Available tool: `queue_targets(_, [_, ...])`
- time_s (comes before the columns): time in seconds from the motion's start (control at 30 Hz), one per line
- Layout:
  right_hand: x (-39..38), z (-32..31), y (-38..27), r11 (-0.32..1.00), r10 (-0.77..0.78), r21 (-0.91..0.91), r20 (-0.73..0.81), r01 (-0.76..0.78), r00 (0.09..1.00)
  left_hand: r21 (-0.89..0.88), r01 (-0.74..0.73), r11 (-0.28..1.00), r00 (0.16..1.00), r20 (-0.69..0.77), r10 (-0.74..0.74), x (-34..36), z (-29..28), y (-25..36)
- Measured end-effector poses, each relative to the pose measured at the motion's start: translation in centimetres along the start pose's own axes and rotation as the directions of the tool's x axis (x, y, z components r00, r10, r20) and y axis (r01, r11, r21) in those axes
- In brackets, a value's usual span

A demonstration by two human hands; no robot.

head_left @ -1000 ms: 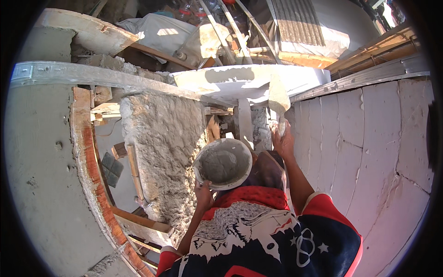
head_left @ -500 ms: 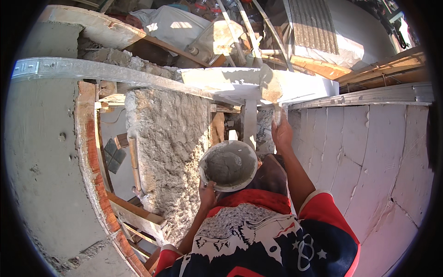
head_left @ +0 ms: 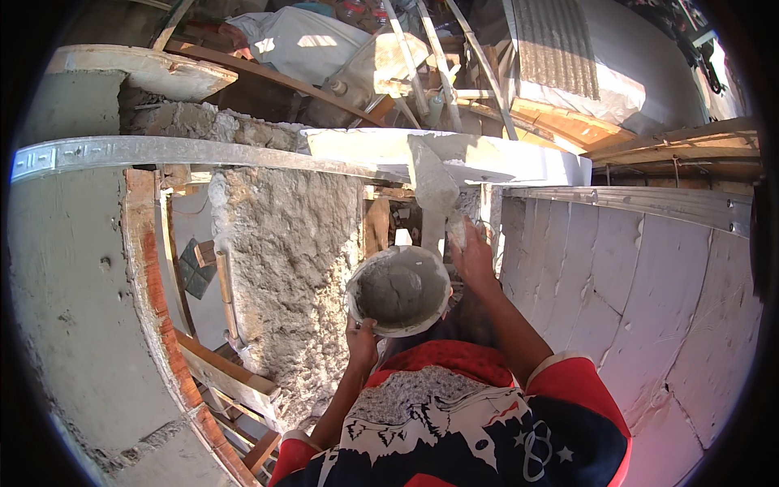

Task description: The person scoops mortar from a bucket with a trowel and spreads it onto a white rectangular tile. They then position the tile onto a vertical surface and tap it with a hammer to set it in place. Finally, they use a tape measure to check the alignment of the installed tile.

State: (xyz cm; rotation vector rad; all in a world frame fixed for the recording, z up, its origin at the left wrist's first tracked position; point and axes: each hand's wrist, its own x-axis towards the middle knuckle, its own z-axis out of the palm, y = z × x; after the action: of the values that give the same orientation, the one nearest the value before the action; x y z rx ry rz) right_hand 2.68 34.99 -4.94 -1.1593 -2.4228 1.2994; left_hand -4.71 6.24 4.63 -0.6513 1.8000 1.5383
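My left hand (head_left: 362,342) grips the left rim of a round bowl (head_left: 406,330), held in front of my body. Wet grey mortar (head_left: 398,292) lies in its bottom. Beyond the bowl, my right hand (head_left: 475,256) is closed on the handle of a trowel (head_left: 436,193). Its mortar-coated blade points away from me, and the tip overlaps the near face of a white block ledge (head_left: 527,162). Whether the blade touches the ledge I cannot tell. Grey mortar patches cover part of that ledge's left side.
A metal profile (head_left: 203,154) runs across at the left, another (head_left: 649,201) at the right. Rough masonry (head_left: 284,260) stands left of the bowl, beside an opening with wooden boards. A white block wall (head_left: 600,276) rises at my right. Timber and sheeting (head_left: 304,45) lie beyond.
My right hand and the trowel have moved left and nearer to me, with the blade now tilted left. The bowl stays almost in place in my left hand. The view has shifted slightly.
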Motion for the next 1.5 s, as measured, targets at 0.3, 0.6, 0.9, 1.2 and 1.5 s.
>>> queue_targets(0.3, [-3.4,1.7,4.5,0.994,0.037,-0.099,-0.124,-0.049,0.992,-0.059,0.017,0.998,0.999,-0.039,-0.019,-0.7,1.6,-0.1])
queue_targets(0.6, [8.6,10.3,-9.8,0.960,-0.222,-0.141,0.144,0.242,0.964,-0.121,0.027,0.992,0.999,-0.037,-0.031,-1.1,0.7,-1.0])
queue_targets(0.9, [4.0,4.3,-3.5,0.979,0.154,-0.148,0.081,-0.140,0.985,-0.103,0.030,0.994,0.999,-0.022,-0.032,-0.6,-2.5,-0.9])
queue_targets(1.2, [-4.7,-0.1,8.3,0.973,0.201,-0.089,-0.134,-0.214,0.970,-0.058,-0.031,0.998,0.996,0.084,0.036,4.2,-2.4,-0.5])
queue_targets(1.5, [-11.4,-7.4,7.2,0.983,0.183,-0.058,0.312,-0.174,0.932,0.111,-0.181,0.977,0.978,0.125,0.167,8.0,2.1,-3.0])
